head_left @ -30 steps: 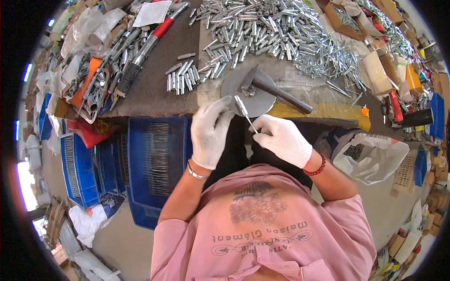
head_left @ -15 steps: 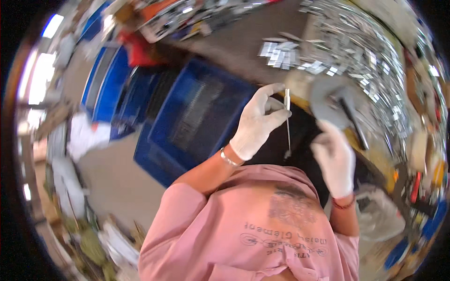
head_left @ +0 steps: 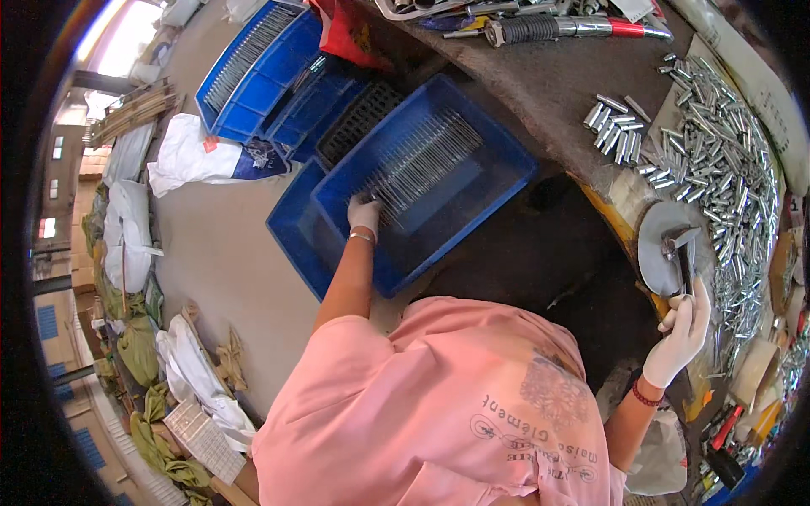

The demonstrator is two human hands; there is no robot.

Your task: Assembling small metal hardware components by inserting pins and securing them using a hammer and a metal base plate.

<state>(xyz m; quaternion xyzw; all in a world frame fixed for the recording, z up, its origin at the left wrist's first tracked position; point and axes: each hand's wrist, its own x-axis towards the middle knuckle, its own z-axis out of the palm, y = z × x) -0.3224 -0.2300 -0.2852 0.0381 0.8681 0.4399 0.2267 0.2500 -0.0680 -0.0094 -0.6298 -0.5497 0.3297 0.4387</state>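
My left hand [head_left: 364,212], in a white glove, reaches into a blue plastic crate [head_left: 506,173] on the left. Its fingers are drawn together at the near end of a row of thin metal rods [head_left: 426,160] lying side by side; what they hold is hidden among the rods. On the right my gloved right hand [head_left: 680,337] closes its fingers at the end of the dark handle of a hammer [head_left: 680,246]. The hammer's head rests over a round grey metal plate [head_left: 654,253] at the bench edge.
Short shiny metal tubes [head_left: 717,152] are heaped on the bench [head_left: 523,93] at the right, with a smaller group [head_left: 614,126] apart. Another blue crate of rods [head_left: 253,63] stands far left. A thick tool with a ribbed grip [head_left: 540,29] lies at the back.
My left hand has moved from in front of my chest, where it pinched a rod with a tube on its end, left into the crate. My right hand has moved right to the hammer.
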